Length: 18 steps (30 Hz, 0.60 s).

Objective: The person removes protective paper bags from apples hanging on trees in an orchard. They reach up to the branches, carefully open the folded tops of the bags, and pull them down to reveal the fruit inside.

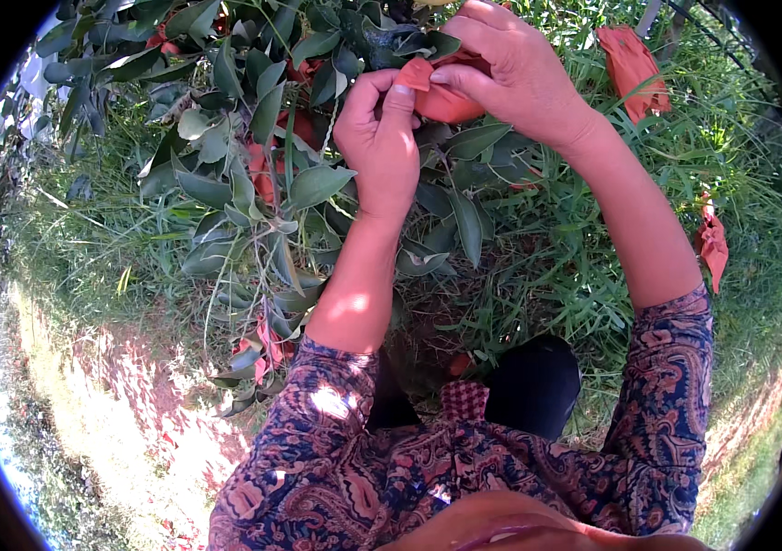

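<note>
A red-orange paper bag (451, 106) is held between both hands among the leaves at the top middle of the head view. My left hand (380, 138) pinches its left corner between thumb and index finger. From the right, my right hand (518, 78) grips the bag's upper edge, with the thumb pressed on the front of it. Whatever the bag may contain is hidden. Dark green leaves (476, 142) hang right below and beside it.
Leafy branches (226, 184) fill the left and middle, with more red paper (264, 170) showing between leaves. Red bags (632, 73) also lie in the grass at right, including a crumpled one (712, 246). A sunlit dirt strip (134, 386) runs at lower left. My knee (538, 386) is below.
</note>
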Each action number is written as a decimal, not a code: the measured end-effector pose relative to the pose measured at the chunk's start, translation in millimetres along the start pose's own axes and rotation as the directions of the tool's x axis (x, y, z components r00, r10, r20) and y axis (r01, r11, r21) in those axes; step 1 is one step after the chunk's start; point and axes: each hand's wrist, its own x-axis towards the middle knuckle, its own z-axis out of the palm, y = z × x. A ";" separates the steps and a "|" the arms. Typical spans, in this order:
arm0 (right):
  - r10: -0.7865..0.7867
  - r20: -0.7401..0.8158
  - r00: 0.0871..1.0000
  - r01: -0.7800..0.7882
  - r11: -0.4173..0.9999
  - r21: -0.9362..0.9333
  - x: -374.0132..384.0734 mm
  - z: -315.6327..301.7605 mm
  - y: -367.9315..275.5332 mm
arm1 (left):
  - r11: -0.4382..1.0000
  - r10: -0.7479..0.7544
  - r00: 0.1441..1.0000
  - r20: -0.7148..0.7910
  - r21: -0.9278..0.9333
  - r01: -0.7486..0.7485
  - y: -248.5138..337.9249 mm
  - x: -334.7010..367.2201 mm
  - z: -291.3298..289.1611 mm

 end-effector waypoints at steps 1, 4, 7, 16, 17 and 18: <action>0.108 0.096 0.989 -0.111 0.994 0.022 2.0 0.0 -3.3 | 0.993 -0.026 1.000 -0.003 -0.115 0.025 -3.2 2.9 -2.2; 0.433 0.097 0.896 -0.438 0.826 0.356 3.1 -0.9 -0.5 | 0.892 -0.201 0.979 -0.041 -0.420 0.165 -5.5 5.3 -0.3; 0.391 0.201 0.898 -0.426 0.662 0.616 3.2 3.7 10.3 | 0.872 -0.262 0.965 -0.024 -0.435 0.226 0.4 -0.6 0.7; 0.228 -0.015 0.974 -0.209 0.915 0.346 -8.5 16.6 14.7 | 0.988 0.127 0.992 -0.006 0.084 -0.126 -1.9 -0.6 3.0; 0.407 0.108 0.907 -0.387 0.703 0.597 -14.0 21.5 17.2 | 0.963 0.219 0.975 0.027 0.157 -0.221 -8.3 3.8 0.5; 0.453 0.124 0.883 -0.415 0.628 0.658 -17.9 28.1 18.5 | 0.922 0.306 0.950 0.067 0.226 -0.314 -13.2 5.8 -1.8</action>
